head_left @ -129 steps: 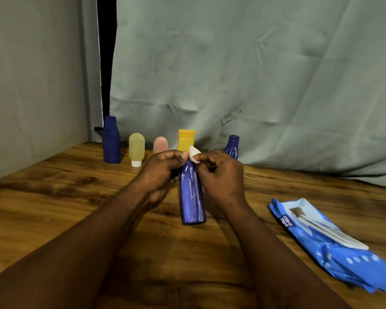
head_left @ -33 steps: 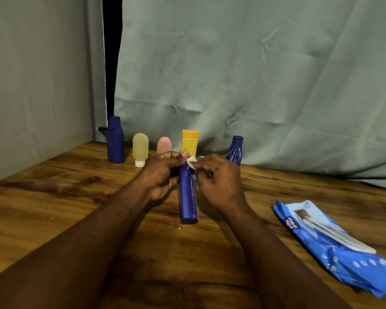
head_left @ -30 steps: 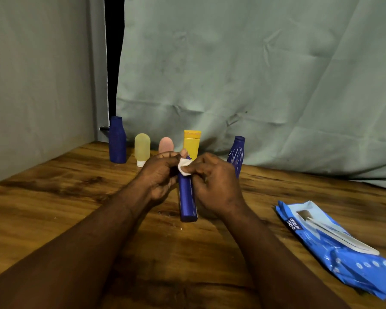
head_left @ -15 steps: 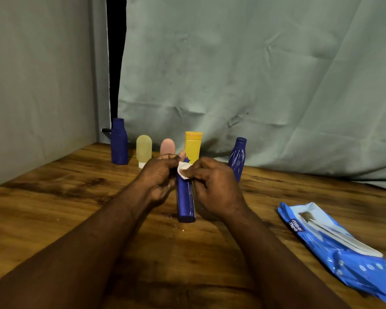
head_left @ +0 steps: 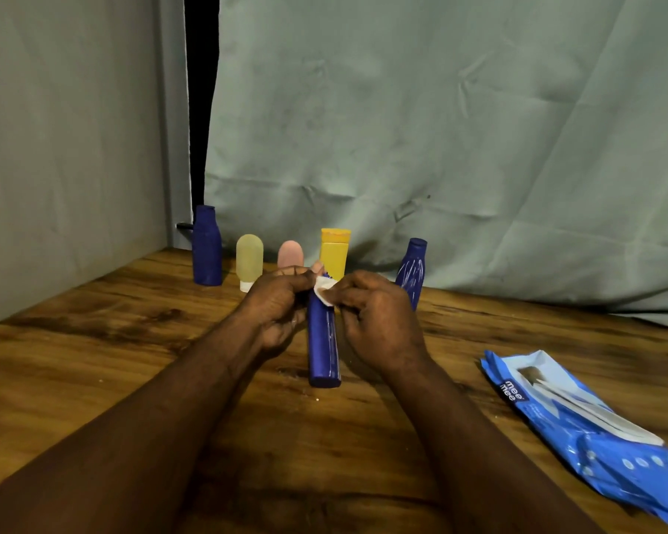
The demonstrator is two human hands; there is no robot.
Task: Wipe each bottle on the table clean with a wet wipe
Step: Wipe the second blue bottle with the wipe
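Waiting at back L, dark blue bottle (head_left: pixel 206 246), pale yellow tube (head_left: pixel 249 264) & pink tube (head_left: pixel 290 254) are being left untouched. L hand (head_left: pixel 276 302) is curled round the neck of the tall blue bottle (head_left: pixel 323 341), which is being held upright at centre, base on the wooden table (head_left: pixel 93 360). Wet wipe (head_left: pixel 324 292), just in front of the yellow bottle (head_left: pixel 335 252), is being pinched vs the cap by R hand (head_left: pixel 378 321). Cf. a sec ago, it's being worked from the cap's R side over the top, so the cap is prob. nearly done. Ribbed blue bottle (head_left: pixel 411 269) is waiting behind; wipes pack (head_left: pixel 579 418) is lying far R.
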